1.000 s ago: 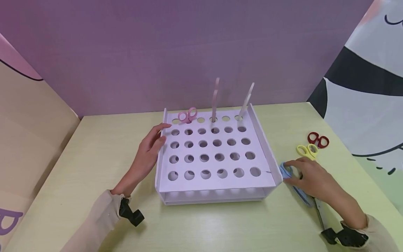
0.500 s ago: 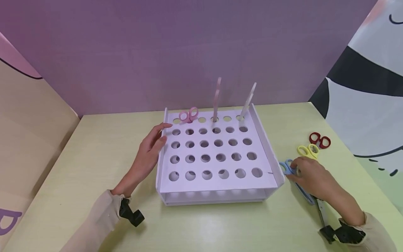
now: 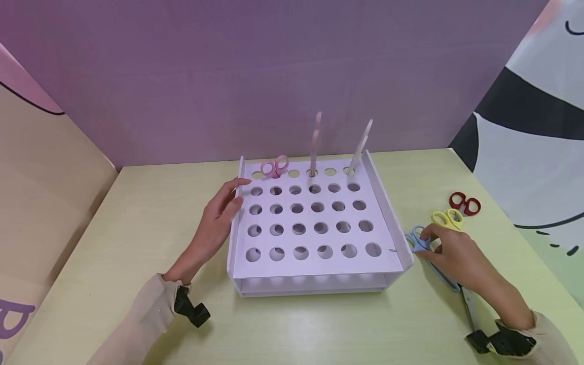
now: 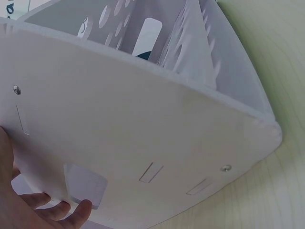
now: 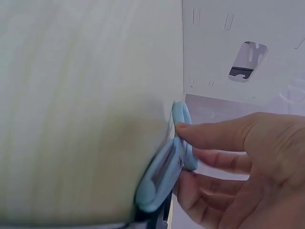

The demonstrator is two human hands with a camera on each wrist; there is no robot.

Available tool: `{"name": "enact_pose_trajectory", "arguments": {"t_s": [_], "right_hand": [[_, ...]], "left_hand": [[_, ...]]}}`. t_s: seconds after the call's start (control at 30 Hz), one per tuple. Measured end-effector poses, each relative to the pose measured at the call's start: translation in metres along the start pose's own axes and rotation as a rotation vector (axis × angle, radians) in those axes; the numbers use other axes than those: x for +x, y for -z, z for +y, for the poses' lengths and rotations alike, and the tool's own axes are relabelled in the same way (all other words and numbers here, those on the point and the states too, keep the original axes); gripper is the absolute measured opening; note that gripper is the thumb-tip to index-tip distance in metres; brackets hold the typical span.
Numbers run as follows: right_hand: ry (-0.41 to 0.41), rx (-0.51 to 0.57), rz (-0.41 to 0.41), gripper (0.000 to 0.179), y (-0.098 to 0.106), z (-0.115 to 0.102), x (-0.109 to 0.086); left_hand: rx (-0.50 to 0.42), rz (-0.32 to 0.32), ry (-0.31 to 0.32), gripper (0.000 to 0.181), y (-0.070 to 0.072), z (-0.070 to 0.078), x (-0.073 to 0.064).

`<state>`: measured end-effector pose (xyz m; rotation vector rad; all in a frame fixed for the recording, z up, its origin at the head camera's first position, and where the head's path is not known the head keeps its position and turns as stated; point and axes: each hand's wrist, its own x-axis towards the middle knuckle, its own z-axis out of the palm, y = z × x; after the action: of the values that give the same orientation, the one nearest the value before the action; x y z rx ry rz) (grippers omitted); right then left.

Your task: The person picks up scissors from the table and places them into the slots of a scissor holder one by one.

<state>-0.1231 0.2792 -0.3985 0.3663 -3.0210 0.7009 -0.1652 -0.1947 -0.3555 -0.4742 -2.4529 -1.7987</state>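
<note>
A white rack (image 3: 310,218) with rows of round holes stands mid-table. My left hand (image 3: 212,223) holds its left side panel, index finger and thumb over the top edge; in the left wrist view other fingertips lie by a cutout in the panel. Right of the rack, my right hand (image 3: 458,253) pinches the handle of light-blue scissors (image 3: 416,238) between thumb and fingers. The right wrist view shows the blue handle (image 5: 159,179) close to the tabletop. A metal blade (image 3: 469,306) shows below the hand. Pink scissors (image 3: 275,167) stand in the rack's back row.
Beyond my right hand lie yellow scissors (image 3: 448,219) and red scissors (image 3: 465,204). A pink handle (image 3: 315,144) and a white handle (image 3: 360,147) stick up from the back row, seen edge-on. A purple wall (image 3: 274,76) rises behind the table (image 3: 173,187).
My right hand's fingers have shifted on the blue handle, leaving more of its loops visible, and the handle has moved slightly away from me. My left hand keeps its hold on the rack.
</note>
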Motion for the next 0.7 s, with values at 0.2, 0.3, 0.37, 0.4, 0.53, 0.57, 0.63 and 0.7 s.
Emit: {"name": "enact_pose_trajectory", "arguments": {"t_s": [0.2, 0.3, 0.37, 0.4, 0.53, 0.57, 0.63, 0.7], "right_hand": [[0.047, 0.026, 0.051, 0.064, 0.0, 0.002, -0.001], [0.031, 0.032, 0.035, 0.085, 0.001, 0.001, -0.001], [0.02, 0.035, 0.02, 0.084, 0.003, 0.0, -0.002], [0.013, 0.034, 0.014, 0.081, 0.004, 0.0, -0.002], [-0.008, 0.038, 0.036, 0.063, 0.01, -0.003, -0.004], [-0.015, 0.042, 0.049, 0.061, 0.013, -0.004, -0.005], [-0.018, 0.048, 0.084, 0.06, 0.017, -0.006, -0.007], [-0.006, 0.054, 0.125, 0.056, 0.021, -0.008, -0.009]], "left_hand": [[-0.015, 0.001, 0.001, 0.035, 0.0, -0.002, 0.0], [-0.028, -0.003, 0.005, 0.035, 0.0, -0.003, -0.001], [-0.032, -0.004, 0.008, 0.035, -0.001, -0.003, -0.001], [-0.033, -0.005, 0.008, 0.035, -0.001, -0.003, -0.001], [-0.023, -0.001, 0.001, 0.035, -0.002, -0.002, 0.0], [-0.021, -0.001, -0.001, 0.035, -0.002, -0.002, 0.0], [-0.018, 0.001, -0.002, 0.036, -0.001, -0.001, 0.0], [-0.011, 0.003, 0.0, 0.036, -0.001, -0.001, 0.0]]}}
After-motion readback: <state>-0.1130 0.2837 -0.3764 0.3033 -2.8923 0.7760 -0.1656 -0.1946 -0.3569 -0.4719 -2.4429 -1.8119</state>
